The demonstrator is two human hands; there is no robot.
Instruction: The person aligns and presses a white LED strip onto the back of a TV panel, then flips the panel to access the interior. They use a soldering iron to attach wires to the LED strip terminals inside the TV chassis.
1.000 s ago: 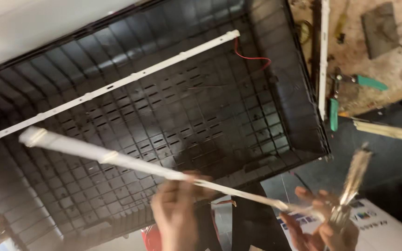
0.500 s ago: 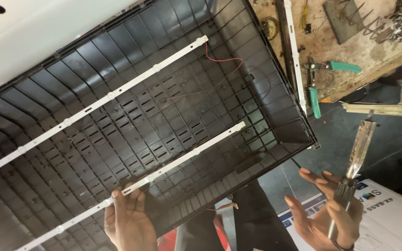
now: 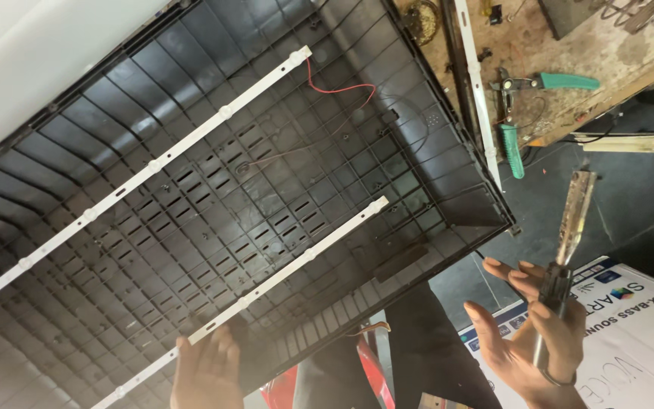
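Note:
A big black ribbed plastic back panel (image 3: 213,197) fills most of the view. Two long white light strips lie in it: an upper strip (image 3: 153,163) running diagonally, with a red wire (image 3: 338,87) at its far end, and a lower strip (image 3: 266,284). My left hand (image 3: 207,371) rests flat at the panel's near edge, fingers on the lower strip. My right hand (image 3: 535,341) is off the panel to the right, holding a soldering iron (image 3: 565,250) upright by its dark handle.
A worn wooden workbench (image 3: 569,53) lies at the upper right with green-handled pliers (image 3: 546,82), another green handle (image 3: 512,151) and a spare white strip (image 3: 477,91). A printed cardboard box (image 3: 630,326) sits at the lower right. A dark floor lies below.
The lower strip, held in the air a second ago, now lies flat in the panel. My left hand has settled onto it. My right hand stays to the right with the iron.

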